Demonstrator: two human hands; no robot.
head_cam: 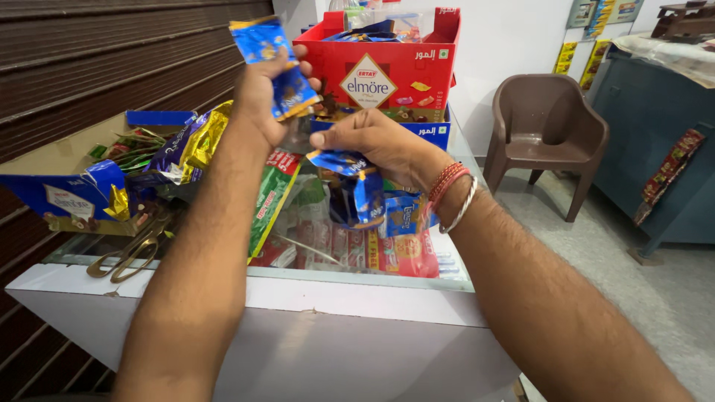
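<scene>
Above the glass-topped white counter (pixel 313 294), the left hand (pixel 264 100) has its fingers closed round a shiny blue and gold snack packet (pixel 272 63); the right hand (pixel 383 141) pinches a string of matching blue packets (pixel 357 190) hanging below.

Left hand (pixel 261 97) and right hand (pixel 380 141) grip blue wrappers (pixel 357 186) above the glass counter (pixel 298 279)

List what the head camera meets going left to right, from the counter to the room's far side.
Open blue cardboard box → brass-coloured scissors → left hand gripping blue snack packets → right hand pinching a strip of blue packets → brown plastic chair → blue cabinet.
</scene>
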